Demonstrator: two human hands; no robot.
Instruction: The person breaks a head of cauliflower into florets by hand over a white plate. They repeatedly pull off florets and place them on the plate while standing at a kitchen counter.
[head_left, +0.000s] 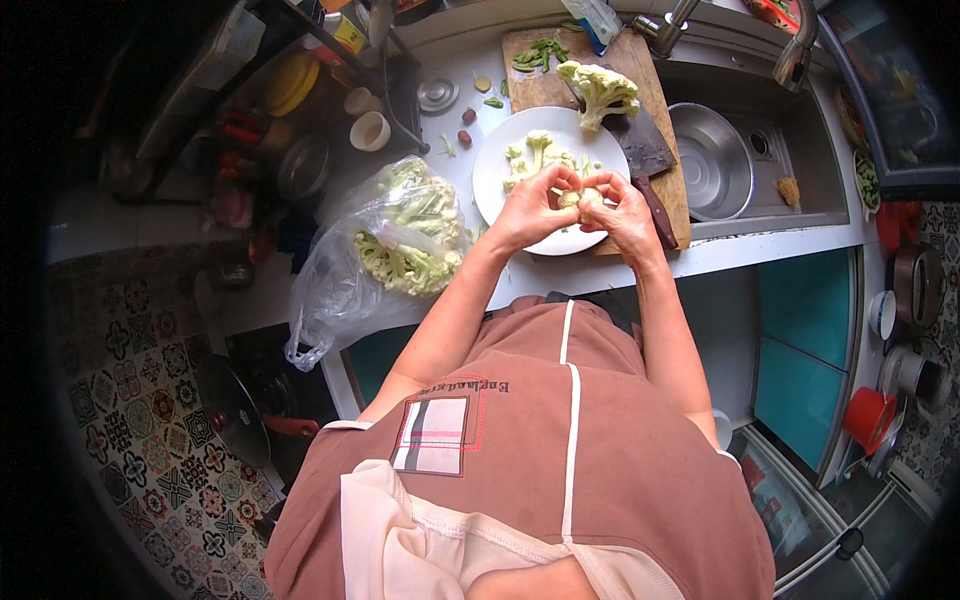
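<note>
Above a white plate (499, 161), my left hand (538, 206) and my right hand (621, 214) meet, each with its fingertips on pieces of cauliflower floret (579, 199). Loose florets (538, 146) lie on the plate. The plate overlaps a wooden cutting board (666, 124), where a larger cauliflower piece (600, 94) rests at the plate's far edge. A cleaver (646, 150) lies on the board, its brown handle (655, 214) beside my right hand. To the left, a clear plastic bag (337, 259) holds more cauliflower (412, 259).
Cut green peppers (540, 54) lie on the board's far end. A steel basin (709, 161) sits in the sink (795, 202) at right, under the faucet (795, 64). Small white cups (370, 132), a metal lid (437, 96) and red-brown pieces (465, 138) are on the counter.
</note>
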